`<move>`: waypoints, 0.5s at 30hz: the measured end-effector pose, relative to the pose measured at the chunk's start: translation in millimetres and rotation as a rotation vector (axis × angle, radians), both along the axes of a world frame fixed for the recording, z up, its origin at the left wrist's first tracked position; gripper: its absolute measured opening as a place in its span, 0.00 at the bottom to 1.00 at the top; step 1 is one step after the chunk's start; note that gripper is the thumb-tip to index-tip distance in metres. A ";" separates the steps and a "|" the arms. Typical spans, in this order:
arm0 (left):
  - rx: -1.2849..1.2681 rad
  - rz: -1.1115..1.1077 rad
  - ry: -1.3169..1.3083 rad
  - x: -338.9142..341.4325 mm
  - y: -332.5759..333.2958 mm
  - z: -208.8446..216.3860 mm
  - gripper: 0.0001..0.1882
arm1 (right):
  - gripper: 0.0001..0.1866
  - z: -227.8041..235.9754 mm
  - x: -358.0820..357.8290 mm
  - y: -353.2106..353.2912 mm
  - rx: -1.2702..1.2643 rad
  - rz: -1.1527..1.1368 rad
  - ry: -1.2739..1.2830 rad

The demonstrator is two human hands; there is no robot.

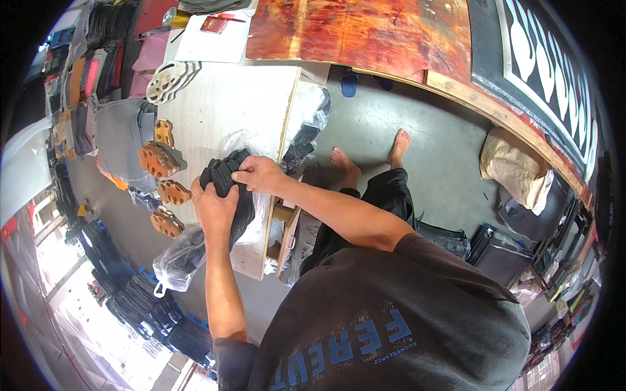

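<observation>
While both hands bear on the black bundle (222, 172), it sits over the pale table (202, 117), with clear plastic film (240, 139) bunched just beyond it. Grip: my left hand (214, 206) is curled round the near left side, thumb and fingers closed on the layers; my right hand (259, 176) pinches at the right edge, thumb against finger. How tight either hold is, I cannot tell.

Method notes. The left hand serves best as the clamp: firm enough to stop layers sliding, loose enough not to crease them. The right should work in small pinches, taking only the edge layer and feeling for a double. Likely fault: the film catching between layers, so it wants to lie clear of the fingertips. A clear bag (177, 260) with dark contents lies beside my left forearm; elbow high there. Four brown cut-outs (158, 160) stand near the left edge; avoid knocking them.
</observation>
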State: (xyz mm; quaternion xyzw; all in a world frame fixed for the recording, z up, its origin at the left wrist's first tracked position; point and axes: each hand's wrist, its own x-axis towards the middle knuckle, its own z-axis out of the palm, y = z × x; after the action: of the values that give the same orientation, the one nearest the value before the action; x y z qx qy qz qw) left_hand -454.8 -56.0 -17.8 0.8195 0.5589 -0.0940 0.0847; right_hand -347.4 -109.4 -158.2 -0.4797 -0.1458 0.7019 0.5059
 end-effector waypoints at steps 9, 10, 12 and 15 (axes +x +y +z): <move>0.024 0.058 0.103 -2.0 -7.4 -6.7 0.37 | 0.21 -11.4 1.2 0.3 0.007 -0.006 0.051; 0.006 0.070 0.084 -2.4 -5.5 -6.9 0.38 | 0.21 -12.0 0.7 0.7 0.005 0.003 0.045; -0.009 0.080 0.089 -2.4 -3.1 -6.7 0.39 | 0.21 -11.9 0.5 1.7 -0.003 0.009 0.033; -0.030 0.067 0.040 -3.1 -4.7 -3.7 0.35 | 0.20 -9.6 3.5 1.4 -0.016 0.008 0.029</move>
State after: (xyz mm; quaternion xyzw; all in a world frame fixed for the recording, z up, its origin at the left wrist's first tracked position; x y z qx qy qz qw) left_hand -457.9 -60.7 -21.5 0.7968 0.5864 -0.1159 0.0886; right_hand -343.8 -108.0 -167.8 -0.4728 -0.1350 0.7121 0.5012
